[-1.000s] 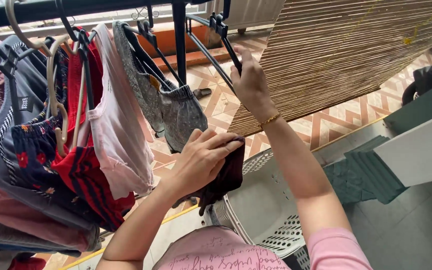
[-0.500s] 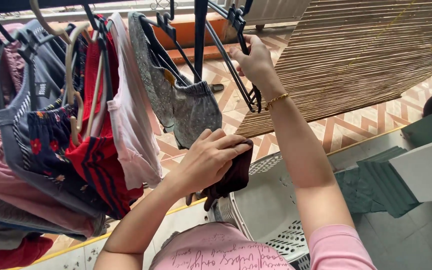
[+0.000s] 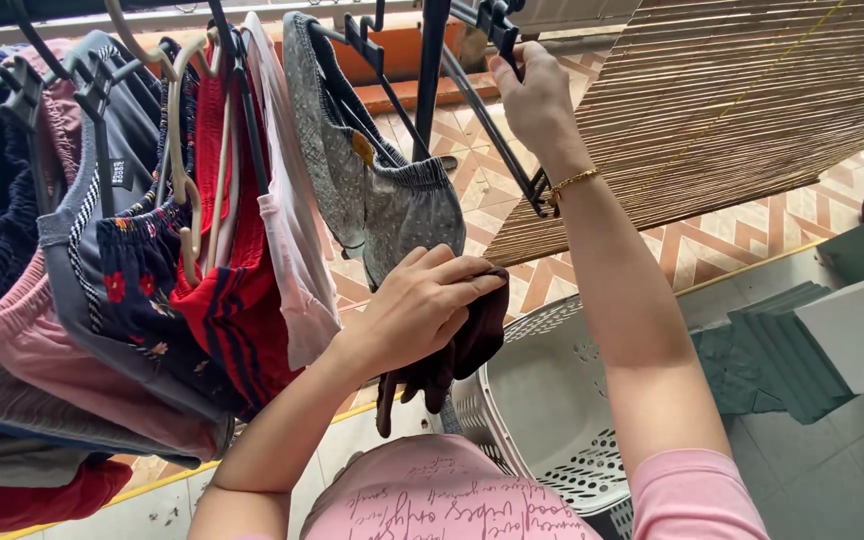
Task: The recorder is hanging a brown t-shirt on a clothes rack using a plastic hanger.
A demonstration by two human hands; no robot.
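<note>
My left hand (image 3: 420, 308) is closed around a small dark maroon garment (image 3: 467, 345) that dangles below it, just over the white laundry basket (image 3: 542, 395). My right hand (image 3: 537, 95) is raised and grips a black clip hanger (image 3: 497, 135) that hangs from the rack's upper bar. A grey speckled garment (image 3: 392, 205) hangs on a neighbouring black hanger between my two hands.
Several garments hang packed on the left: pale pink (image 3: 287, 220), red striped (image 3: 227, 300), floral dark (image 3: 127, 285), grey, pink. A bamboo blind (image 3: 732, 110) slopes at the right. Patterned tile floor (image 3: 722, 245) lies below, with a green step (image 3: 782, 350) and a white surface (image 3: 857, 325).
The view has shifted, so the rack and clothes sit further right and lower. My right hand has risen along the black hanger. My left hand still holds the maroon garment.
</note>
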